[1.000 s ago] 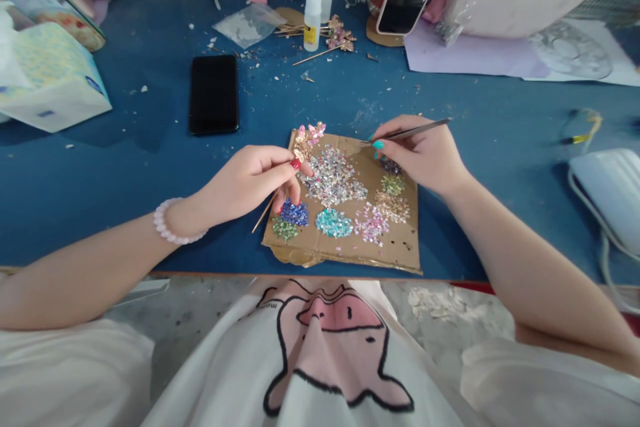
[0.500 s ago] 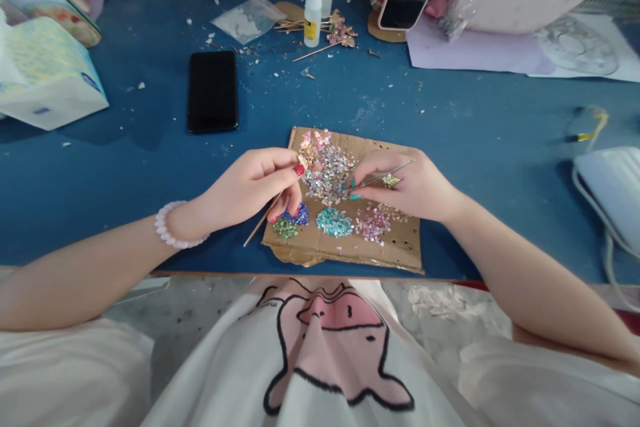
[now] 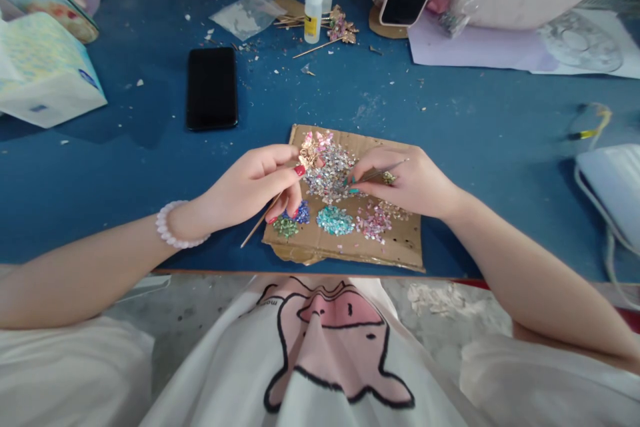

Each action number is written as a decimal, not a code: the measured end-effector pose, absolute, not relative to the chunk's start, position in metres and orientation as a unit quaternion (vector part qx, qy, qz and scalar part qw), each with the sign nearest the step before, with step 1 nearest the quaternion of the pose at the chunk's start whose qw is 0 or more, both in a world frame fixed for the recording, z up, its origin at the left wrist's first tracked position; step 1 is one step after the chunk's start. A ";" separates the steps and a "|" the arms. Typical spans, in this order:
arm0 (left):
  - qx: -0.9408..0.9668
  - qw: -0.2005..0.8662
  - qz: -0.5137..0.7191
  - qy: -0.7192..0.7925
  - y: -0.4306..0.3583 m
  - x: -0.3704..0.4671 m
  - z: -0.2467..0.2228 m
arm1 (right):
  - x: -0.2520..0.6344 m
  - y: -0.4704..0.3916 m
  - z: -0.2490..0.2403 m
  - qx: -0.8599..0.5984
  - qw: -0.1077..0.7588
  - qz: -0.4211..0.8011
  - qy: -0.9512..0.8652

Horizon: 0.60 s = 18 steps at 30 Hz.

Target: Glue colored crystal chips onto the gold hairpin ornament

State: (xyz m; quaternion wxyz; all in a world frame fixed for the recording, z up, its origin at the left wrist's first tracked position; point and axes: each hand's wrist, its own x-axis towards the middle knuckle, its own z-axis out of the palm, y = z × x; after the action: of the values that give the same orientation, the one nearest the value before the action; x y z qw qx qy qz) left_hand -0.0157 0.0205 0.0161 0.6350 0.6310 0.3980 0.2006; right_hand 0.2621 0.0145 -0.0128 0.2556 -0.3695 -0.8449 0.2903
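Note:
Between the thumb and fingers of my left hand (image 3: 267, 180) is a gold hairpin (image 3: 311, 152) with pink and gold flower-like decoration at its head. Its long stick slants down toward the desk edge under my palm. My right hand (image 3: 400, 180) pinches a thin metallic stick-like tool (image 3: 383, 171), its tip low over a heap of silver rhinestones (image 3: 330, 177); whether the tip touches them I cannot tell. Both hands are over a piece of cardboard (image 3: 320, 250). Smaller heaps of turquoise (image 3: 335, 220), pink (image 3: 373, 222), green (image 3: 285, 227) and blue stones (image 3: 303, 212) lie nearer me.
A black phone (image 3: 212, 88) lies behind my left hand, with a tissue box (image 3: 53, 73) at far left. Glue bottles (image 3: 313, 10), a plastic bag (image 3: 245, 17) and more hairpins (image 3: 342, 25) are at the back. A pale corded device (image 3: 610, 177) lies far right.
The view has shifted very slightly. Both hands keep their grips and stay almost in place, with the tool's tip still over the silver rhinestones.

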 end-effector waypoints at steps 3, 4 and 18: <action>0.633 0.635 0.200 0.396 0.020 -0.015 0.016 | 0.262 0.015 -0.013 -0.384 0.255 0.284 -0.841; 0.633 0.634 0.200 0.396 0.020 -0.015 0.016 | 0.262 0.015 -0.012 -0.388 0.252 0.283 -0.840; 0.631 0.635 0.201 0.397 0.020 -0.016 0.015 | 0.261 0.012 -0.009 -0.383 0.265 0.291 -0.836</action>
State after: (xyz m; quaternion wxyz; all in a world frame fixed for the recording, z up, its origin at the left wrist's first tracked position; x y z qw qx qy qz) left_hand -0.0158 0.0197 0.0148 0.6354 0.6311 0.3971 0.2007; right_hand 0.2613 0.0117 -0.0087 0.2649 -0.3833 -0.8356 0.2911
